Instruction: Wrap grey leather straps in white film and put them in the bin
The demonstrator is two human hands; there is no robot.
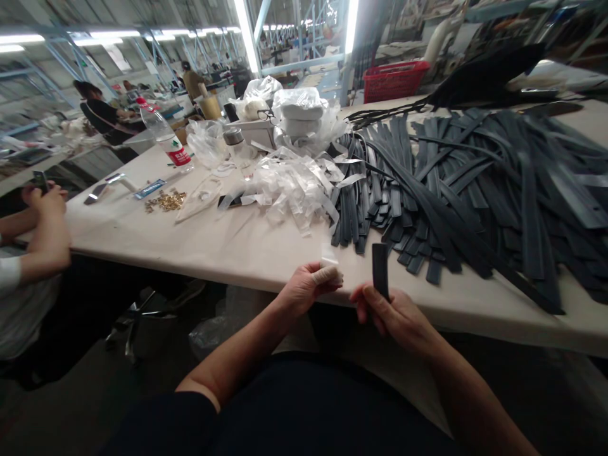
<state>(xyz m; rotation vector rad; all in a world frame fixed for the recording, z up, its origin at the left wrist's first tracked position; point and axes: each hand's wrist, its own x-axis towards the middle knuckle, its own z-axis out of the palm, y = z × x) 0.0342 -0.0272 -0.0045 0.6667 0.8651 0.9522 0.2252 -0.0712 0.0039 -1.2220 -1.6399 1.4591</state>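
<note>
My left hand (313,286), with a light covering on its thumb, pinches a white translucent strip (329,254) whose end sticks up past the fingers. In my right hand (392,313) a short length of black strap (380,269) stands upright, held between thumb and fingers. Both hands are at the table's front edge, a little apart from each other. Beyond my left hand lies a tangled heap of white strips (297,190). A large pile of black straps (456,183) spreads over the right side of the table (228,247).
Small brass-coloured metal pieces (173,199) lie on the left, near a red-labelled plastic bottle (171,142) and a glass jar (237,152). Further back stands a red basket (394,79). At far left another person's hands (47,196) hold a phone.
</note>
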